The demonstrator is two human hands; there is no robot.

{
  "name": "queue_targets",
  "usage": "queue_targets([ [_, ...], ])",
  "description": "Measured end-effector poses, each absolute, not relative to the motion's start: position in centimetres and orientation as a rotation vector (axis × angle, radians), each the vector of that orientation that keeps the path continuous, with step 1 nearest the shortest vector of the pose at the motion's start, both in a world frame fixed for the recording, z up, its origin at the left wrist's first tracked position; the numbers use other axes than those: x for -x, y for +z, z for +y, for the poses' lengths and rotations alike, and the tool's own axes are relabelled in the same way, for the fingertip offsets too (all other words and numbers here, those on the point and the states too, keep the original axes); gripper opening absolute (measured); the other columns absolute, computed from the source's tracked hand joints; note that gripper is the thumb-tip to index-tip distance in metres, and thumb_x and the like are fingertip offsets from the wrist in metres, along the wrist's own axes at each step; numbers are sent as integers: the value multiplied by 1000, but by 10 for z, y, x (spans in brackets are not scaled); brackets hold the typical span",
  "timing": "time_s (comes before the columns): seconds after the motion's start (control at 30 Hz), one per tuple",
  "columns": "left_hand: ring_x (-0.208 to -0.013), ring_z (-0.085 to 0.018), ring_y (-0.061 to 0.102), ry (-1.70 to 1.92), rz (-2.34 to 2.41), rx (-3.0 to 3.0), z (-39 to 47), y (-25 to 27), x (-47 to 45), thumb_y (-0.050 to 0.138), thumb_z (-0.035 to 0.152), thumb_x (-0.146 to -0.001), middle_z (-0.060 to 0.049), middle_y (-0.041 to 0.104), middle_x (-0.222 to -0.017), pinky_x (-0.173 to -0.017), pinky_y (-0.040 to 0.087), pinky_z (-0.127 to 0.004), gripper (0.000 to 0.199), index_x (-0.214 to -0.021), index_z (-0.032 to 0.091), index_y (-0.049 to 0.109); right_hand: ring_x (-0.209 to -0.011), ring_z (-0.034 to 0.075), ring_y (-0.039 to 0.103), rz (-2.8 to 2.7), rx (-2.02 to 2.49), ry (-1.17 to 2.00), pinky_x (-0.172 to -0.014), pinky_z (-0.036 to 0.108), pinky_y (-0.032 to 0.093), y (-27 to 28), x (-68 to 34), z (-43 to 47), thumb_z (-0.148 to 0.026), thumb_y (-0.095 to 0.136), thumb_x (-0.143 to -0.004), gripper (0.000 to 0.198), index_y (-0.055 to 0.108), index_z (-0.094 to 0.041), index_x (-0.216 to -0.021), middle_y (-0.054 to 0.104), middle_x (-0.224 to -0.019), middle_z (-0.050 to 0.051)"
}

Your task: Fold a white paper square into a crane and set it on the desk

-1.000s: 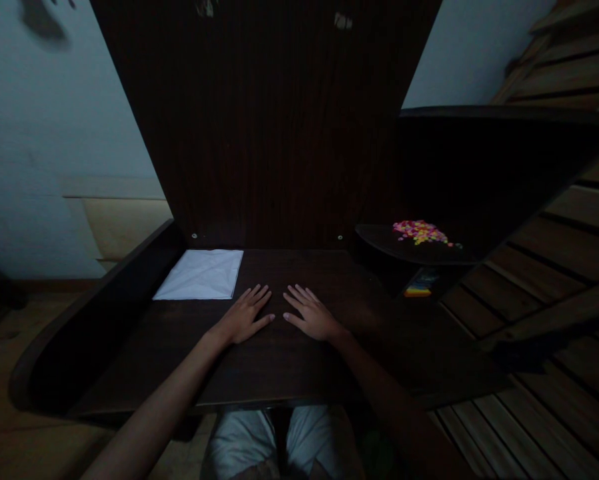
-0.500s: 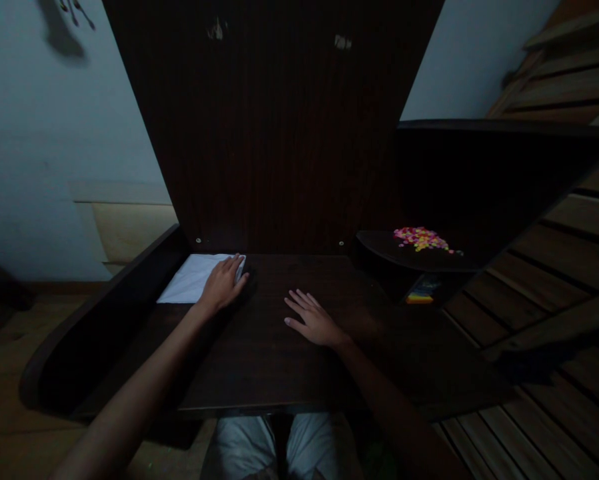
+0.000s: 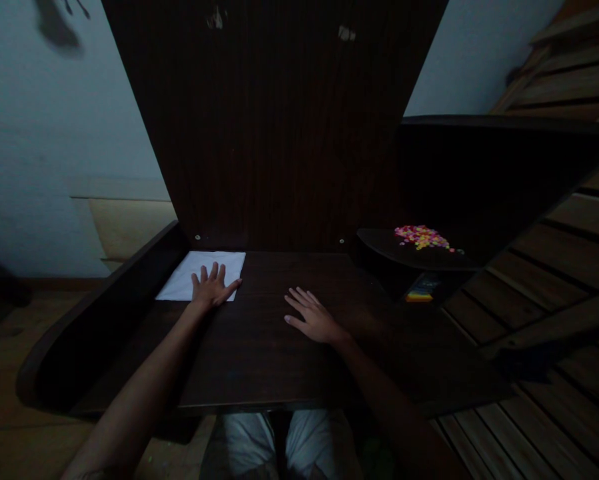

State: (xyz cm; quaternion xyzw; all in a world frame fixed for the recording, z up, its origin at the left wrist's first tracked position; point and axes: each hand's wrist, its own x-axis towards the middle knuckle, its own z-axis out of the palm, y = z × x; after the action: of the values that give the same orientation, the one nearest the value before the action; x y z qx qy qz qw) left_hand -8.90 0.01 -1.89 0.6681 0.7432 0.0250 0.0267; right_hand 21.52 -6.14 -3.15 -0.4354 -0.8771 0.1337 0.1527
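Observation:
My left hand [image 3: 210, 288] lies over the near right part of a white sheet of paper [image 3: 179, 280], fingers spread and the thumb pointing right. The paper rests at the back left of the dark wooden desk [image 3: 264, 360], and the hand covers some of it. To the right, my right hand [image 3: 315, 319] is palm down on the bare desktop, its fingers stretched out and holding nothing.
A pile of small colourful pieces [image 3: 424, 237] sits on a low corner shelf [image 3: 379, 243] at the right. Below it, in a cubby, is a yellow-edged item [image 3: 420, 297]. A raised side board [image 3: 99, 313] borders the desk's left, and a tall dark panel [image 3: 279, 133] its back.
My left hand has moved left and nearer to me from the paper's right edge, and its fingers have spread wider. The paper's right edge shows more now. My right hand stays in place.

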Motion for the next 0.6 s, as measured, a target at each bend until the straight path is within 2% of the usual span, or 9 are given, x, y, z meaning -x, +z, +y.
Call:
queue_targets([
  [0.1, -141, -44, 6, 58, 2290, -2044, 1, -18, 88, 17, 77, -80, -13, 12, -157, -110, 9, -62, 94, -150, 14, 19, -143, 25, 20, -2524, 1243, 393, -117, 47, 16, -33, -216, -61, -55, 38, -94, 61, 38, -19, -144, 29, -152, 10],
  [0.43, -141, -44, 12, 105, 2297, -2068, 0, -15, 89, 18, 74, -82, -14, 19, -156, -109, 13, -63, 90, -149, 14, 25, -143, 24, 21, -2512, 1244, 382, -116, 47, 16, -34, -215, -59, -56, 37, -94, 61, 38, -21, -143, 29, -153, 10],
  [0.6, -138, -45, 20, 143, 2274, -2091, -1, -7, 88, 23, 72, -82, -15, 28, -153, -106, 19, -63, 84, -143, 15, 36, -142, 24, 23, -2505, 1244, 383, -116, 47, 18, -34, -215, -58, -56, 38, -93, 60, 40, -21, -142, 31, -152, 9],
])
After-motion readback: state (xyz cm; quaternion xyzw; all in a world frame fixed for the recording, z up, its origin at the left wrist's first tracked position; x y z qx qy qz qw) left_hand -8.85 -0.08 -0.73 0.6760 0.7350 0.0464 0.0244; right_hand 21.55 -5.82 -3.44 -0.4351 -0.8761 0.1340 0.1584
